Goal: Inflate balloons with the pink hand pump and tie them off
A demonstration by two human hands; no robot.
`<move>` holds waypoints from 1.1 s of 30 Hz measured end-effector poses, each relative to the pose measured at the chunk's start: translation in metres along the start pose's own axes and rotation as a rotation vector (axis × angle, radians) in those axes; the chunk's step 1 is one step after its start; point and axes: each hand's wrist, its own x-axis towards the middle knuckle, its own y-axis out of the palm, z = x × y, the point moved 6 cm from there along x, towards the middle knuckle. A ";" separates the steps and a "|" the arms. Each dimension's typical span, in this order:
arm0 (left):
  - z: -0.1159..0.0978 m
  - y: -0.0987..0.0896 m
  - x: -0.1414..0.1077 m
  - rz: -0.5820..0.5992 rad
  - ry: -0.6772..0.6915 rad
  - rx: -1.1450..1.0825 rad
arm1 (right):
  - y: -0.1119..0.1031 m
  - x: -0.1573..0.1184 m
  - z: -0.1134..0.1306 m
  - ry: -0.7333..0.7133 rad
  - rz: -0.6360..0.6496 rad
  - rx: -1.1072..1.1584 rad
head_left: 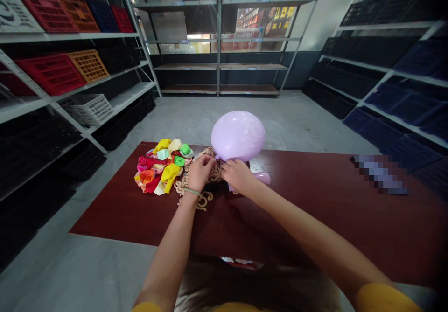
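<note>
An inflated lilac balloon (238,135) rises above the table, its neck low at the left. My left hand (200,173) and my right hand (238,174) meet under it, with fingertips pinched at the neck. A tangled tan cord (185,186) runs beneath my left hand and across the dark red table (140,214). Just left of it lies a heap of flat multicoloured balloons (159,166). A lilac tube-like piece (262,178), possibly another balloon, shows beyond my right hand. My fingers hide the neck's exact shape.
Metal shelves with red, orange and dark crates line the left, and a white basket (90,110) sits low there. Dark bins fill the shelves at right. A pixelated object (380,174) lies on the table's right side. Grey floor surrounds the table.
</note>
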 end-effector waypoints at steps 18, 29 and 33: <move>-0.002 0.002 -0.003 -0.027 0.033 -0.094 | -0.083 -0.019 -0.068 0.304 -0.253 0.688; -0.010 0.003 -0.009 -0.091 0.093 -0.007 | -0.154 0.019 -0.095 0.379 -0.419 0.336; -0.014 0.006 -0.013 -0.103 0.096 0.013 | -0.159 0.044 -0.094 0.405 -0.379 0.230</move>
